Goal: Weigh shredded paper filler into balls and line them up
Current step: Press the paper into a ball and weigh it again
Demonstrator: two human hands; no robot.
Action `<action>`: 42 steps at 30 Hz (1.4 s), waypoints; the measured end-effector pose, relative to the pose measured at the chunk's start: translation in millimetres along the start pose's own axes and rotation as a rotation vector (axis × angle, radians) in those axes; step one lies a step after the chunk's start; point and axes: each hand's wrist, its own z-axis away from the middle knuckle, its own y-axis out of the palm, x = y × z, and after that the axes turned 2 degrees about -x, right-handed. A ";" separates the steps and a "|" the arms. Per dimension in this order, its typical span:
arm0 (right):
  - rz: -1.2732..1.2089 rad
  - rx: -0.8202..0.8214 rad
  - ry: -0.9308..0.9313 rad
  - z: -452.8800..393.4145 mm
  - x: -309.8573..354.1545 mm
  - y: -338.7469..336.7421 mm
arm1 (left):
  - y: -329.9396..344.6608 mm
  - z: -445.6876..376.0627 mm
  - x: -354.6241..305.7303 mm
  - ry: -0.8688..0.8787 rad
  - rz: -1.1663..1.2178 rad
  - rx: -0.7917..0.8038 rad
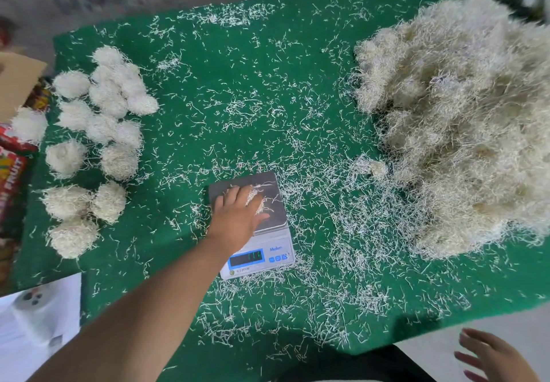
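Weighing step. My left hand (238,212) lies on the scale (253,224) platform, fingers (235,195) loosely curled over a small tuft of shredded paper (257,200). My right hand (491,358), fingers spread and empty, hovers right of the scale. Finished balls (98,131) sit left of the scale, the bulk pile (464,119) right. Next, I judge, I need more filler from the pile.

- I see the table cover (268,84): matt green felt-like cloth, napped.
- At my six o'clock, the scale (262,250): glossy white plastic body, brushed, shiny metal pan.
- At three o'clock, the heap (461,119): wiry cream shredded paper.
- At nine o'clock, the balls (113,95): same paper, fuzzy.
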 end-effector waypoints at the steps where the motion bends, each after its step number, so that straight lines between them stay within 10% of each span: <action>1: 0.010 0.003 -0.003 0.1 0.0 0.2 | 0.5 -2.6 -0.9 0.000 -0.006 -0.018; 22: 0.142 0.224 -0.133 32.2 49.0 37.0 | -27.9 71.0 -104.1 -0.104 0.579 0.181; 29: 0.052 0.572 -0.504 133.0 124.0 97.6 | -110.7 59.3 -138.7 -0.550 1.619 -0.120; 33: 0.081 0.621 -0.899 194.6 155.9 139.1 | -155.8 35.9 -133.4 -0.978 2.346 -0.003; 35: 0.180 0.510 -1.195 215.9 158.7 152.6 | -172.8 42.7 -154.6 -0.918 2.720 -0.025; 37: 0.293 0.371 -1.462 227.8 157.1 162.6 | -192.3 61.9 -190.1 -0.426 3.325 -0.360; 38: 0.313 0.323 -1.538 230.1 155.9 166.0 | -197.6 68.2 -197.1 -0.470 3.426 -0.540; 40: 0.275 0.295 -1.544 232.1 155.2 169.1 | -216.9 74.0 -192.6 -0.743 3.316 -0.485; 42: 0.162 0.325 -1.440 231.3 155.3 169.2 | -230.9 86.5 -176.0 -0.851 2.685 -0.254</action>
